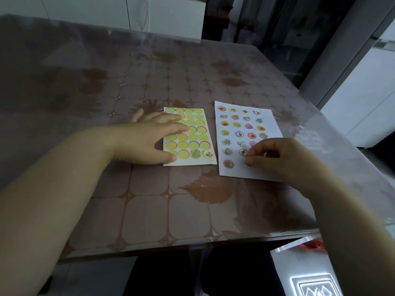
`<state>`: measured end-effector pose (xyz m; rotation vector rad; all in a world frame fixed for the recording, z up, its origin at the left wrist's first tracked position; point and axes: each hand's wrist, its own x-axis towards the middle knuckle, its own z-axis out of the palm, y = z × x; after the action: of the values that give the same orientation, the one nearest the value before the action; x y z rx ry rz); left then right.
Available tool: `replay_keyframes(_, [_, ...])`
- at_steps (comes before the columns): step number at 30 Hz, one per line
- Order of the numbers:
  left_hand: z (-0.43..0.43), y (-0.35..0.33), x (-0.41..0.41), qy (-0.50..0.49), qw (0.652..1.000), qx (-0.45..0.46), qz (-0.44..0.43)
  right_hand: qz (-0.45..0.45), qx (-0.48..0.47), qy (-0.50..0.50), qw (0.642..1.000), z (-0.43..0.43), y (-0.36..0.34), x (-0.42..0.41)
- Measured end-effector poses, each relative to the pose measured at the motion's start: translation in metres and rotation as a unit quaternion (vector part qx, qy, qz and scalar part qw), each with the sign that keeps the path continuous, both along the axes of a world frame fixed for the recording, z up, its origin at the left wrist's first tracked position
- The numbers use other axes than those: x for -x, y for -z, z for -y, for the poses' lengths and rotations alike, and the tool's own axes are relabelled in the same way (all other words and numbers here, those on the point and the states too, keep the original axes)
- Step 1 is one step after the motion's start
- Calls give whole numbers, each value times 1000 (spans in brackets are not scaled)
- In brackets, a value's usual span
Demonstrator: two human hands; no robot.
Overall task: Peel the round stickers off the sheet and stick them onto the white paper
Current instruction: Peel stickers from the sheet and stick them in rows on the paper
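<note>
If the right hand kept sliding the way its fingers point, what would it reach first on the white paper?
Likely the pink round sticker low on the white paper; the right hand points leftward, fingertips just short of it. Depth is unclear.

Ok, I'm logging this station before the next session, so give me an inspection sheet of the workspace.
Surface: brown leaf-patterned table under clear plastic cover.
Job's things: yellow-backed sticker sheet, two picture stickers left in bottom row; white paper carrying rows of round stickers.
Clutter: nothing seen.
Grippers: left hand flat on sheet's left edge; right hand pinched over paper, sticker not discernible.
Cables: nothing seen.
Surroundings: white cabinets, dark doorway.
</note>
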<state>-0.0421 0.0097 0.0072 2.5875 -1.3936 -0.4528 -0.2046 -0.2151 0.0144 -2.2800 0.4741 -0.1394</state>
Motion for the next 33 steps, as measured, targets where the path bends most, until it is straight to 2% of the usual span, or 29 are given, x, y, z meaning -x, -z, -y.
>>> replay_keyframes(12, [2,0,2,35,999,27,12,-3,37,-11,999,-5,2,-5])
replay_keyframes(17, [3,1,3,39,999,35,11,-33,46,-6,998,3,3,-11])
replay_keyframes(26, [2,0,4,35,999,36,15,5,72,-9,997,1,4,-11])
replay_keyframes(29, [2,0,5,35,998,47,8,49,104,-40,993,-10,-6,-16])
replay_keyframes(33, [4,0,6,29,998,48,8,34,128,-130,983,-38,-14,-38])
